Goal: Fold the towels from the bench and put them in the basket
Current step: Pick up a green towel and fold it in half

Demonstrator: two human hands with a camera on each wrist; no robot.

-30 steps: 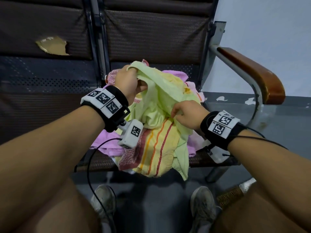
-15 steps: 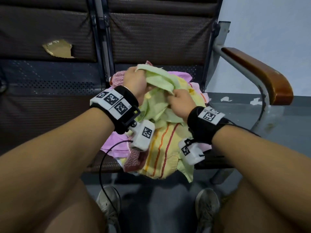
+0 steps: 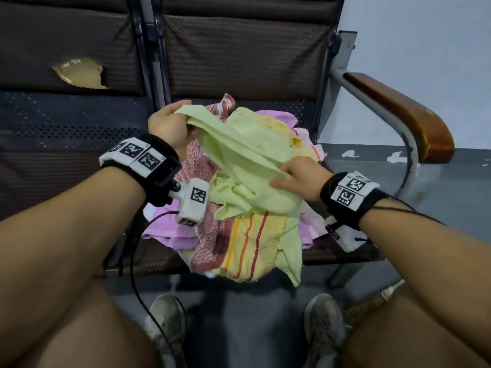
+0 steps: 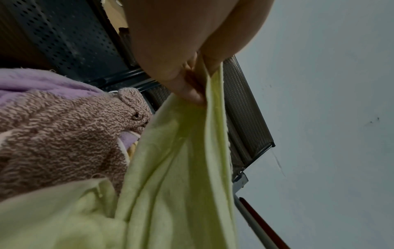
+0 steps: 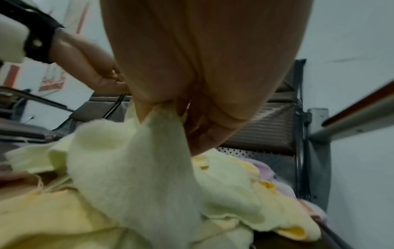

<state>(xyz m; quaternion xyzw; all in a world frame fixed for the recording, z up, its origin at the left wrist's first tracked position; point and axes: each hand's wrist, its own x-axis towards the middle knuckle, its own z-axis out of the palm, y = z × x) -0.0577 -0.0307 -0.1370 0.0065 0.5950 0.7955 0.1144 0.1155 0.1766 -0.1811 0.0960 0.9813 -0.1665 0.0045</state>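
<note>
A light green towel (image 3: 247, 155) lies crumpled on top of a pile of towels on the bench seat (image 3: 332, 254). My left hand (image 3: 170, 123) pinches one end of it, raised at the back left of the pile; in the left wrist view the green towel (image 4: 181, 160) hangs from my thumb and fingers (image 4: 187, 87). My right hand (image 3: 295, 176) grips another part of the same green towel (image 5: 136, 168) at the pile's right side. Under it lie a yellow striped towel (image 3: 247, 245), a speckled maroon towel (image 3: 204, 235) and a purple towel (image 3: 164, 229).
The bench has dark mesh backrests (image 3: 239, 54) and a wooden armrest (image 3: 403, 115) on the right. The left seat's backrest has a torn hole (image 3: 79, 75). My knees and shoes (image 3: 167, 322) are in front of the bench. A woven edge (image 3: 366, 304) shows by my right leg.
My hands, close together half a second ago, have moved apart. The right hand has slid right and toward me along the green towel, stretching it out; the left stays raised.
</note>
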